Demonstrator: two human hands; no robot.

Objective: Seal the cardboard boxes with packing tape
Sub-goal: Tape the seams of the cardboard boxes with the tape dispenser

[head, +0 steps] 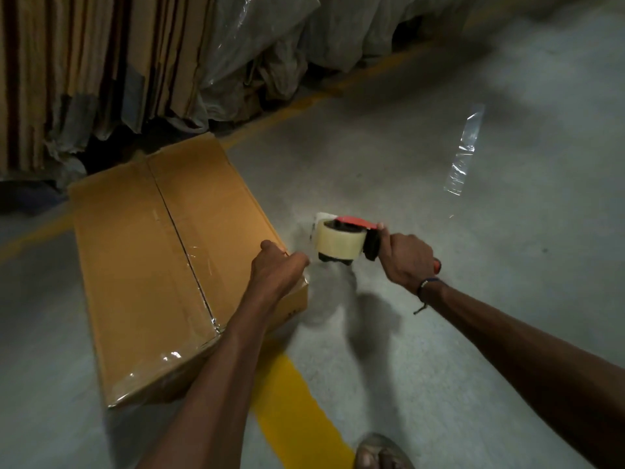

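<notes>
While the cardboard box [162,265] is lying on the floor [439,299] with tape along its centre seam, its near right corner is being gripped by the left hand [277,269]. The tape dispenser [345,242] is being held in the right hand's [407,258] closed grip just beside that corner. Judging by this, a side strip is being started; next, the tape end is to be pressed onto the cardboard.

Tan-brown cardboard box [162,265]; tape dispenser [351,240] red and black, its tape roll [340,240] pale beige; grey concrete floor [473,299] with yellow painted lines [297,411].
</notes>
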